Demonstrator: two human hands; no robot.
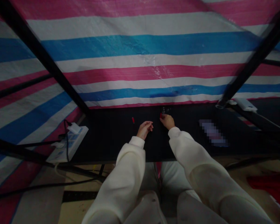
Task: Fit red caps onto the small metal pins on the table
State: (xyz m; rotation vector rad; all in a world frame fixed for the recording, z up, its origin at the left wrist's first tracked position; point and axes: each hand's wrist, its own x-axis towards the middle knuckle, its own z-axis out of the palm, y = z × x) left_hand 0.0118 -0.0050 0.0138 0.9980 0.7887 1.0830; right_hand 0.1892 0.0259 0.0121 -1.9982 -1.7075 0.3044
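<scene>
My right hand (pixel 167 121) is over the black table (pixel 112 133), its fingers closed on a small red piece (pixel 161 115). Just beyond those fingertips lies a cluster of tiny pale or shiny bits (pixel 163 110), too small to name. My left hand (pixel 146 129) is held a little to the left, fingers curled inward; whatever may be between them is hidden. Farther left, a short red stick-like piece (pixel 133 120) with a dark end lies on the tabletop, touched by neither hand.
A white power strip (pixel 77 141) with plugs and cables lies at the left end. A blurred, phone-shaped object (pixel 213 133) lies to the right. Beyond a black post (pixel 249 59) sits a white box with a cable (pixel 246 105). Striped plastic sheeting (pixel 140 46) hangs behind.
</scene>
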